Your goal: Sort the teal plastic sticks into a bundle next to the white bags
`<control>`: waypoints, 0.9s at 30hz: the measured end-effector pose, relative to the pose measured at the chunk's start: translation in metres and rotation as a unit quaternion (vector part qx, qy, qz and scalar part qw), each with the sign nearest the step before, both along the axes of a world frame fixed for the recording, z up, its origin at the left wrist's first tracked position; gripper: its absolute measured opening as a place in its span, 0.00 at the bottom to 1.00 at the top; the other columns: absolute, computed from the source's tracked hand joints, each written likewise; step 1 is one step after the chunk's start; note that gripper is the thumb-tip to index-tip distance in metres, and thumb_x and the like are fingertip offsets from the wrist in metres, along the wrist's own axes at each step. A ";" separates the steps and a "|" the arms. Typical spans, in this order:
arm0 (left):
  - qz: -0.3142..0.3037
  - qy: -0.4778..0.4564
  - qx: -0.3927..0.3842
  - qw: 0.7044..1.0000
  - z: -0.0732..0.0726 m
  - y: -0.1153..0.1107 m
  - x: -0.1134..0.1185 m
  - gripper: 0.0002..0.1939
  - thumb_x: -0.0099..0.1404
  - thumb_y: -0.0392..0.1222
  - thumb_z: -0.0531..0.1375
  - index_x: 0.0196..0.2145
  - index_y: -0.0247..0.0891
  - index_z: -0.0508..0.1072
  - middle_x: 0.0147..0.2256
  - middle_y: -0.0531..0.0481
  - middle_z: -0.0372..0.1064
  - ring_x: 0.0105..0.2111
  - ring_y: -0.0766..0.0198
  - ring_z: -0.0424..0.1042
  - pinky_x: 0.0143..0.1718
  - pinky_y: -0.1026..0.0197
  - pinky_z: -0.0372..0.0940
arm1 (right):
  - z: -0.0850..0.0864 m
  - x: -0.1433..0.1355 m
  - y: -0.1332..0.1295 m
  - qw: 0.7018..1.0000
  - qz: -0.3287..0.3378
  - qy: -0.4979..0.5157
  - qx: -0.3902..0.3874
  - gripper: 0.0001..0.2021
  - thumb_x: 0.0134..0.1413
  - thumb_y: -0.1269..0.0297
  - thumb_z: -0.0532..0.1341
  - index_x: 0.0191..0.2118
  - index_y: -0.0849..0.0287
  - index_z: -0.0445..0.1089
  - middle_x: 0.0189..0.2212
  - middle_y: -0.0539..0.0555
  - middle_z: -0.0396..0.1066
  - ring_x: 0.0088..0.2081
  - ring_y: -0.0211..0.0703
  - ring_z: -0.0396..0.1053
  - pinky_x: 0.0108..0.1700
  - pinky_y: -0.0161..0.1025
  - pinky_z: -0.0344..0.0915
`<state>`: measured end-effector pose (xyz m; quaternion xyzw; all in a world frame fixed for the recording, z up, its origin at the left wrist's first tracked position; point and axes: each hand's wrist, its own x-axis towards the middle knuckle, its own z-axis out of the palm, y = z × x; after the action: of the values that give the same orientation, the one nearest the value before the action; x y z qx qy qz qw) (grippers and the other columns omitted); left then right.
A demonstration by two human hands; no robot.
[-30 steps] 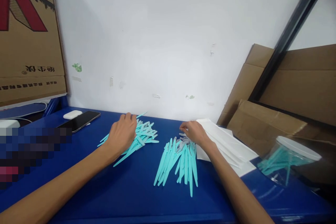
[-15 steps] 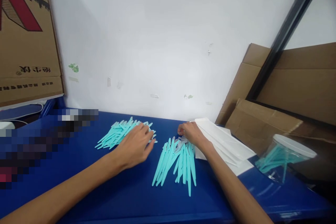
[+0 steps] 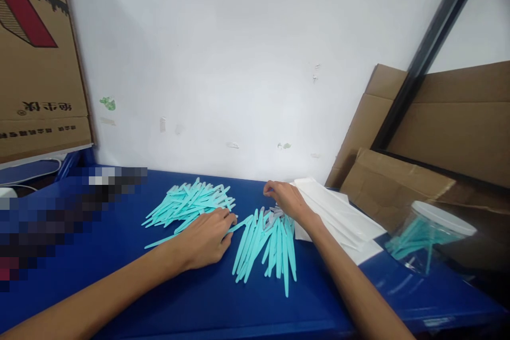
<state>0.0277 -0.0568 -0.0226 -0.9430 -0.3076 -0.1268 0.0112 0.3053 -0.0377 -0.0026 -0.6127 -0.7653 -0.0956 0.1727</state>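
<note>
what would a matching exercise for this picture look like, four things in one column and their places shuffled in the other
Things
1. left hand
2. right hand
3. white sheets
4. clear jar

Places
A. at the far, grey ends of the right pile of turquoise sticks
B. toward the right end of the blue table, beyond the white sheets
C. at the near side of the left pile of turquoise sticks
D. partly hidden behind the right forearm, beside the right pile

Right pairs: 1-C, 2-A, 3-D, 4-B
</note>
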 end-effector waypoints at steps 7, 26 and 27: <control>0.036 0.076 0.071 0.994 0.000 0.001 0.005 0.13 0.70 0.36 0.46 0.41 0.35 0.69 0.40 0.41 0.69 0.37 0.52 0.71 0.33 0.54 0.65 | 0.002 -0.013 -0.006 0.997 0.044 0.062 0.001 0.08 0.65 0.61 0.55 0.44 0.51 0.71 0.33 0.49 0.77 0.32 0.41 0.73 0.32 0.34 0.59; 0.121 0.015 0.126 0.984 0.010 0.019 -0.006 0.16 0.66 0.28 0.47 0.48 0.37 0.66 0.41 0.43 0.70 0.41 0.52 0.67 0.32 0.57 0.60 | 0.000 -0.037 -0.009 0.940 0.187 0.284 -0.009 0.07 0.58 0.58 0.63 0.40 0.50 0.77 0.36 0.49 0.79 0.39 0.45 0.76 0.38 0.38 0.68; 0.121 0.014 0.126 0.984 0.010 0.018 -0.006 0.16 0.66 0.28 0.47 0.48 0.37 0.66 0.41 0.43 0.70 0.42 0.52 0.67 0.32 0.57 0.60 | 0.001 -0.037 -0.009 0.941 0.184 0.285 -0.002 0.07 0.58 0.58 0.63 0.40 0.51 0.77 0.36 0.49 0.79 0.39 0.45 0.76 0.38 0.38 0.68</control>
<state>0.0221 -0.0385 -0.0126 -0.8913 -0.4011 -0.1494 0.1496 0.2682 -0.0462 -0.0017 -0.4632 -0.7837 0.1175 0.3968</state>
